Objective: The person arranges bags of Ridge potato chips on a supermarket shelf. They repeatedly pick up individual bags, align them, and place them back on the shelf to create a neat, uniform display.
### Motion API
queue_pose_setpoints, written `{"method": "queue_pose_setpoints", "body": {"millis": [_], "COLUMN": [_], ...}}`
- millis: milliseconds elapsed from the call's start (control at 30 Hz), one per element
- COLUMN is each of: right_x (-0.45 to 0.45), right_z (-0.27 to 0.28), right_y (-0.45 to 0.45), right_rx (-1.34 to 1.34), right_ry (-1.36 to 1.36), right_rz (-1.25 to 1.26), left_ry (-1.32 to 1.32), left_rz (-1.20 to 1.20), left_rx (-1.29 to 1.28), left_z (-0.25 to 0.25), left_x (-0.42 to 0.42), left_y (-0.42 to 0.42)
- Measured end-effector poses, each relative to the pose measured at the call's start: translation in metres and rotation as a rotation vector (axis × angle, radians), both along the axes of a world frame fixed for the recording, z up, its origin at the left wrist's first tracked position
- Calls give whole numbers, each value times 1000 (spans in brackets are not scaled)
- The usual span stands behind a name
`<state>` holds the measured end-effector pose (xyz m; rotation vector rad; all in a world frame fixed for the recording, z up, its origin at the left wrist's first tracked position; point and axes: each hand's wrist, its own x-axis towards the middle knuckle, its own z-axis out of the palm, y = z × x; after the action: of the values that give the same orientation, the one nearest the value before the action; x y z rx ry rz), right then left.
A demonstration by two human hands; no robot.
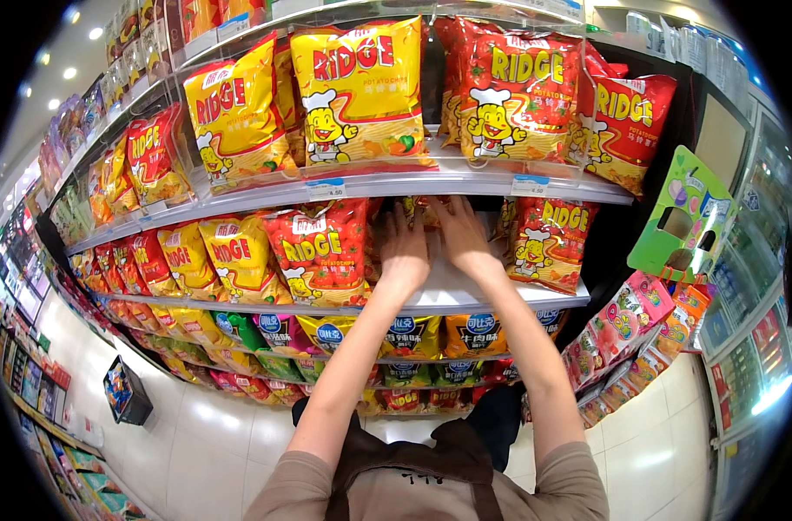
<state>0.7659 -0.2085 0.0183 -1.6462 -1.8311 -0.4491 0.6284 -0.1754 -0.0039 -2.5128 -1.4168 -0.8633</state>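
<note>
Both my hands reach into a gap in the shelf row of Ridge potato chip bags, under the upper shelf's edge. My left hand (404, 254) is stretched forward, beside the red chip bag (321, 254) on the gap's left. Over the white shelf board (445, 283), my right hand (464, 234) also points inward with its fingers extended. Deep in the gap a chip bag (427, 203) partly shows by my fingertips. Whether either hand grips it is hidden in shadow. Another red chip bag (552, 244) stands at the gap's right.
A clear plastic guard fronts the upper shelf's yellow bag (363, 98) and red bag (520, 98). Hanging snack packs (637, 319) and a green cardboard display (682, 215) flank the right end. A black basket (126, 391) stands on the floor at left.
</note>
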Motion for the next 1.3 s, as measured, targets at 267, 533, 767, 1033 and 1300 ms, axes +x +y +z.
{"method": "queue_pose_setpoints", "body": {"millis": [267,533,767,1033,1300], "right_x": [18,84,82,43,5], "right_z": [-34,-65,-64,-59,-58], "right_y": [-126,-152,-151,-145,-102], "right_rx": [472,505,466,476,400], "right_ry": [290,417,625,718,637], "right_rz": [-244,-472,-370,-227,-76], "left_ry": [-447,-407,-330,-442,-497], "left_rz": [-567,-658,-666,-597,-419], "left_rx": [49,-76,-355,-185,-168], "left_z": [-12,-29,-15,-28,-17], "left_x": [21,79,84,57,4], "left_y": [-86,-113,-125,-124,-99]}}
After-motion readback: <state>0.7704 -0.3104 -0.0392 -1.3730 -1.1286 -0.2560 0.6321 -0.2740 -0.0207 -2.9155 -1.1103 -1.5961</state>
